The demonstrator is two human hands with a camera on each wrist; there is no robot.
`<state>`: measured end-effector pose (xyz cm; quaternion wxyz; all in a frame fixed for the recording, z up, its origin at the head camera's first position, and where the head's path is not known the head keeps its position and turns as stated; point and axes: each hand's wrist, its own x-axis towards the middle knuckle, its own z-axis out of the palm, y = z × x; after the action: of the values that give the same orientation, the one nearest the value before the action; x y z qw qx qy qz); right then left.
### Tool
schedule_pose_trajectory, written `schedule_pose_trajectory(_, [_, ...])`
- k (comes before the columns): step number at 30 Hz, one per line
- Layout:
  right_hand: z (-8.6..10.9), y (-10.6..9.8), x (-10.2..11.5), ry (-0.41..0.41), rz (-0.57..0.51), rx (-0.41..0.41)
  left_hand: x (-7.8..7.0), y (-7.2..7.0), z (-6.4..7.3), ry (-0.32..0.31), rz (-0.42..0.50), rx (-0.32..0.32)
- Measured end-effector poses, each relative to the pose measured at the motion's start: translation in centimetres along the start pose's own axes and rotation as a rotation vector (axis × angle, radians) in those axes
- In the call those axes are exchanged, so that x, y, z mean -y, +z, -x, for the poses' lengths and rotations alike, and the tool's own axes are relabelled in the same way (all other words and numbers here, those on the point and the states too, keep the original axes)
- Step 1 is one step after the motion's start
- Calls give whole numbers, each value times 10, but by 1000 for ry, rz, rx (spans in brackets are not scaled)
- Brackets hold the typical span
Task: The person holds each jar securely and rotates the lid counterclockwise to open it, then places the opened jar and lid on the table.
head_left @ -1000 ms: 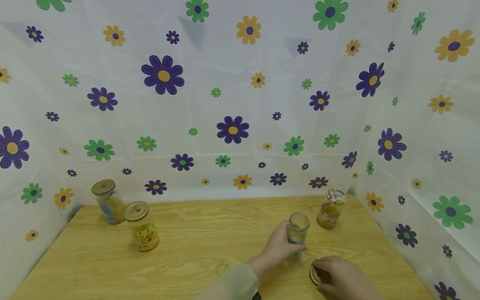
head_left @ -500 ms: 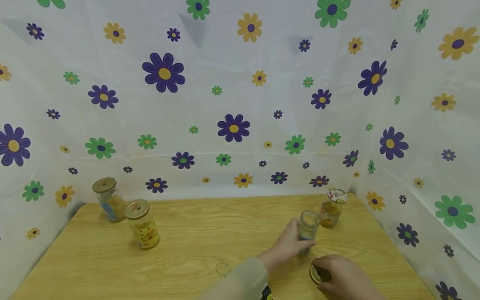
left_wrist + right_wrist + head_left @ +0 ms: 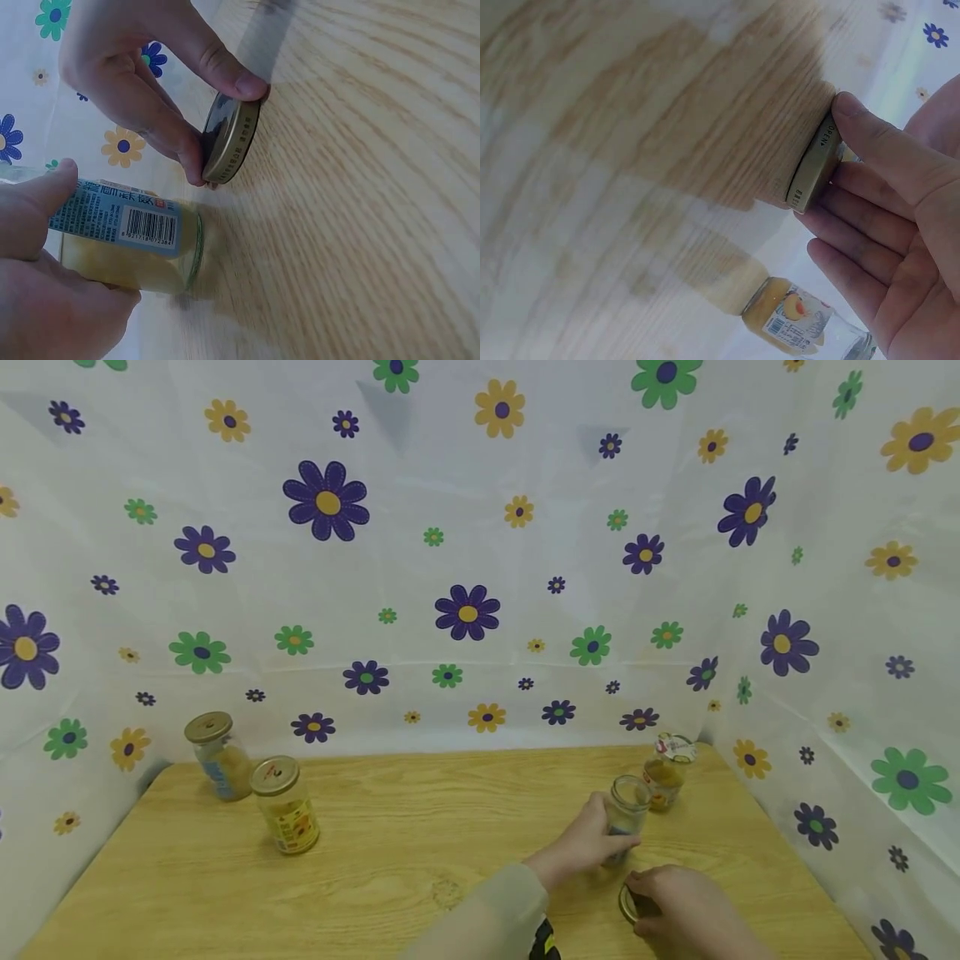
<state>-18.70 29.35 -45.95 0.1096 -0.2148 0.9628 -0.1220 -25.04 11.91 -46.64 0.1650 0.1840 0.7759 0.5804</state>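
My left hand (image 3: 585, 843) grips a lidless glass jar (image 3: 628, 806) by its side, thumb on one face and fingers round the other. Its blue label with a barcode and pale yellow contents show in the left wrist view, its base close over the table. My right hand (image 3: 686, 906), nearer the front edge, pinches a round gold lid (image 3: 241, 139) between thumb and fingertips. That lid lies low at the wood, and black lettering runs along its edge. Most of the lid's top is hidden under the hand in the head view.
Behind the held jar stands a small lidded jar (image 3: 663, 781) with a peach on its label. Two gold-lidded jars are at the left: one with a yellow label (image 3: 292, 822), one with a blue label (image 3: 225, 772). A flowered curtain (image 3: 420, 568) encloses the wooden table (image 3: 375, 902).
My left hand has carried the open jar to the right and slightly away, nearer the peach-label jar. My right hand stays in place with the lid.
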Motion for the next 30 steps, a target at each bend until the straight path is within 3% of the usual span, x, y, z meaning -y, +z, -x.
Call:
schedule_pose_trajectory(15, [-3,-2,6,-75,101,-62,-3,5,-5,19,-73,-30])
schedule_pose_trajectory(24, [-1,-2,7,-27,63,-43,-3,5,-6,15,-165,-85])
schedule_pose_trajectory(30, [1,-2,6,-29,15,-38,-2,2,-3,-35,-151,-86])
